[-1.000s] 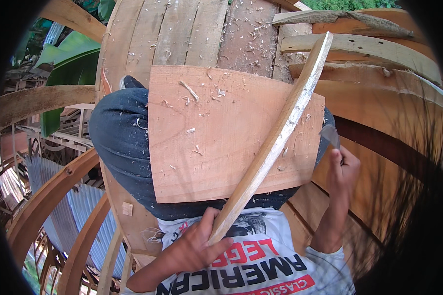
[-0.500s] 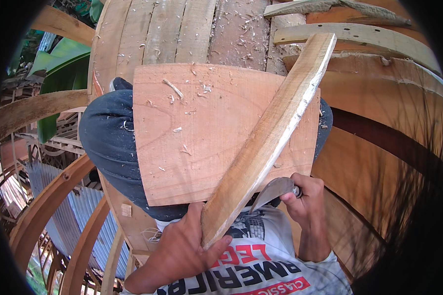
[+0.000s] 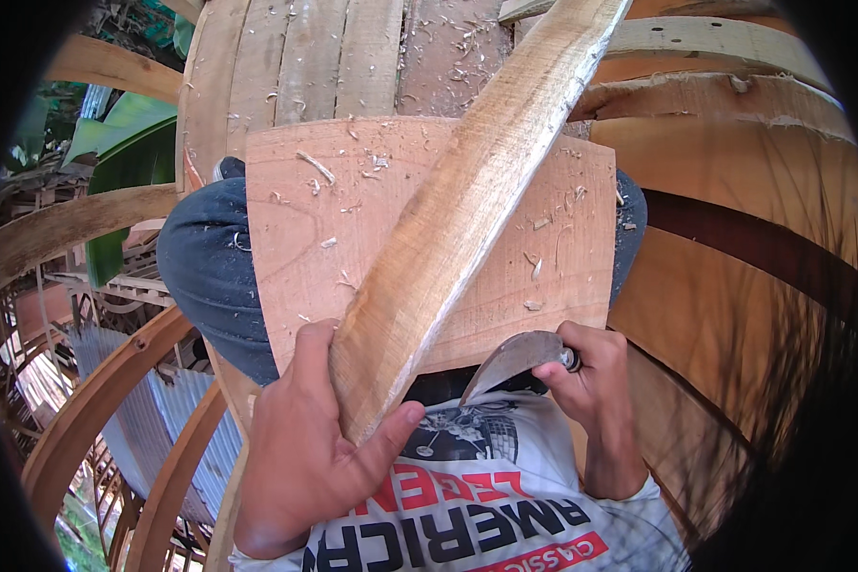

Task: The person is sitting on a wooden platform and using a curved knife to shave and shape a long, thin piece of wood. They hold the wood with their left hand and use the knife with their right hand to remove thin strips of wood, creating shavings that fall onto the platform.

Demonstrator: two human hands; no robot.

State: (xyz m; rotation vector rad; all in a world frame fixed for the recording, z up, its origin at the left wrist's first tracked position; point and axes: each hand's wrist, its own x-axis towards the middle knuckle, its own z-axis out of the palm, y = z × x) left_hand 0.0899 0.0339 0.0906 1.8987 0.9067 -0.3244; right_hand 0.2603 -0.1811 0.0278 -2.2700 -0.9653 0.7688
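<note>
Setting: an outdoor wooden frame with pale planks (image 3: 305,81) running beyond the far edge of the board (image 3: 291,257), which lies across the person's lap and serves as landmark.
Left-hand grip: the left hand (image 3: 305,448), at the board's near edge, pinches the near end of the wooden strip (image 3: 467,200), thumb along its right edge and fingers at its left side.
Right-hand grip: the right hand (image 3: 596,381), near the board's near right corner, is curled around the knife (image 3: 515,360), thumb against the base of the blade.
Wooden strip: slanting across the board, from its near edge to past its far edge; a pale, rough band runs down its right side.
Knife blade: curved and grey, just off the board's near edge, its tip pointing down toward the shirt (image 3: 543,458).
Shavings: curls and chips (image 3: 315,167) scattered over the board and on the planks beyond.
Trousers: dark blue legs (image 3: 205,257) showing on both sides of the board.
Writing: on the white shirt, nearer than the board, big black and red block capitals stand upside down in this view, under a dark picture, with pale lettering on a red band.
Left of the board: curved ribs (image 3: 100,400), corrugated sheeting (image 3: 119,419), a broad green leaf (image 3: 133,157).
Right of the board: broad brown planking (image 3: 725,305) and a pale rib with dark holes (image 3: 720,38).
</note>
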